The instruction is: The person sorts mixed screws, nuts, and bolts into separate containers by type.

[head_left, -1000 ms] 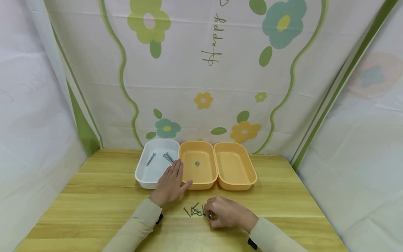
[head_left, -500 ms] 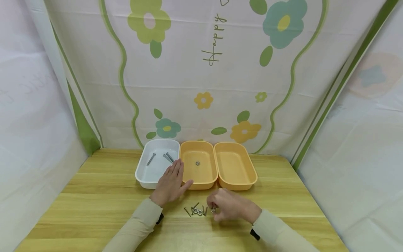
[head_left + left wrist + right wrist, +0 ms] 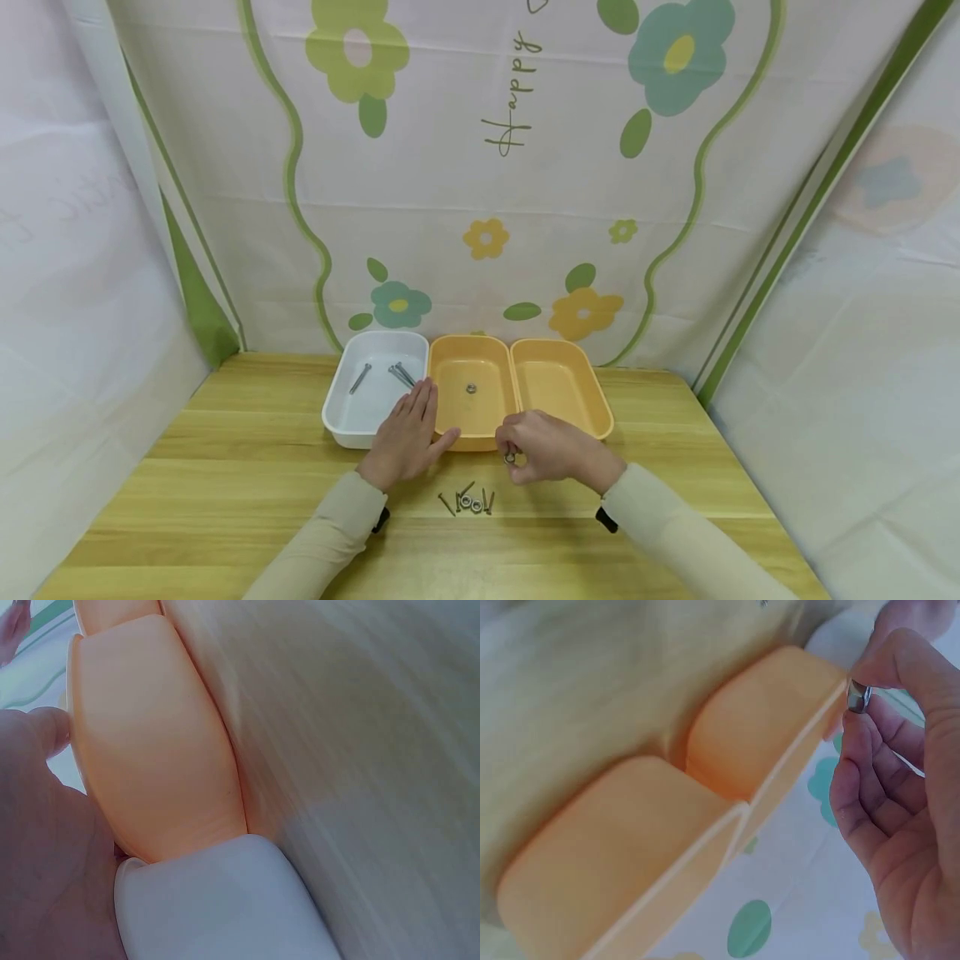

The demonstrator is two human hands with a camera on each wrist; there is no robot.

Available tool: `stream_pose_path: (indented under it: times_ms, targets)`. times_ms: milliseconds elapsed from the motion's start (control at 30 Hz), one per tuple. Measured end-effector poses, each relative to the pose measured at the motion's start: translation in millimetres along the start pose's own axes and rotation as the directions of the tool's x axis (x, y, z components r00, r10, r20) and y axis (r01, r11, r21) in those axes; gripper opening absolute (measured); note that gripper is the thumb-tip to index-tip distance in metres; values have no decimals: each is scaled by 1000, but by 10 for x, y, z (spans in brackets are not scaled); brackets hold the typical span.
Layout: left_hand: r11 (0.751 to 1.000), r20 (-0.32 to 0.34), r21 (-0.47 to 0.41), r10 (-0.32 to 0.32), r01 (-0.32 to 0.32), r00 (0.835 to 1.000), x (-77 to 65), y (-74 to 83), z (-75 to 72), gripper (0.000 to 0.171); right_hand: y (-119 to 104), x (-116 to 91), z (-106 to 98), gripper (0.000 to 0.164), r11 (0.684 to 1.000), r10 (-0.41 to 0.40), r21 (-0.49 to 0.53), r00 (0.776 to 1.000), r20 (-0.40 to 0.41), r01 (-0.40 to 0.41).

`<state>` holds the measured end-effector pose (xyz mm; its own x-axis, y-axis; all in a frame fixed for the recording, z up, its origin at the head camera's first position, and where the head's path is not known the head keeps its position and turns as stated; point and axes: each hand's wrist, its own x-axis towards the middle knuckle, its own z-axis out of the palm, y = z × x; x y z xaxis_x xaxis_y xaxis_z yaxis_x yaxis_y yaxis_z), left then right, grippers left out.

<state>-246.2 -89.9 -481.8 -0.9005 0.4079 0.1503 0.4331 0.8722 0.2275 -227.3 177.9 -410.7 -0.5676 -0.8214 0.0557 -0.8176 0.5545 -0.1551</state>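
My right hand (image 3: 551,447) pinches a metal nut (image 3: 859,697) between thumb and index finger, in front of the seam between the two yellow trays. My left hand (image 3: 405,433) lies with straight fingers across the adjoining rims of the white tray (image 3: 347,433) and the middle yellow tray (image 3: 487,354). In the left wrist view its thumb (image 3: 49,731) touches the yellow rim. One nut (image 3: 471,388) sits inside the middle tray. Several long bolts (image 3: 360,379) lie in the white one, partly hidden by my left fingers.
On the wooden table (image 3: 225,483), between my forearms, lies a small pile of screws (image 3: 447,504) and two nuts (image 3: 477,506). The right yellow tray (image 3: 558,375) stands beside the middle one. A flowered cloth (image 3: 420,167) hangs behind the trays and at both sides.
My right hand has lifted the nut from beside the pile and moved forward to the front of the yellow trays. The left hand has stayed in place.
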Motion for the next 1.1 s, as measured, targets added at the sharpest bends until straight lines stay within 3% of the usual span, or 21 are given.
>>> stream_pose_path:
  times_ms: [500, 867, 1100]
  targets:
    - [1000, -5, 7, 3, -3, 1000, -1, 2, 9, 89, 234, 305, -194, 13, 999, 35, -30, 990, -134, -40]
    - [1000, -2, -1, -1, 1, 1000, 0, 2, 19, 89, 477, 537, 23, 9, 991, 135, 21, 966, -220, -134]
    - [1000, 1, 5, 0, 0, 1000, -4, 3, 5, 89, 597, 639, 199, 8, 989, 146, 23, 946, -290, -146]
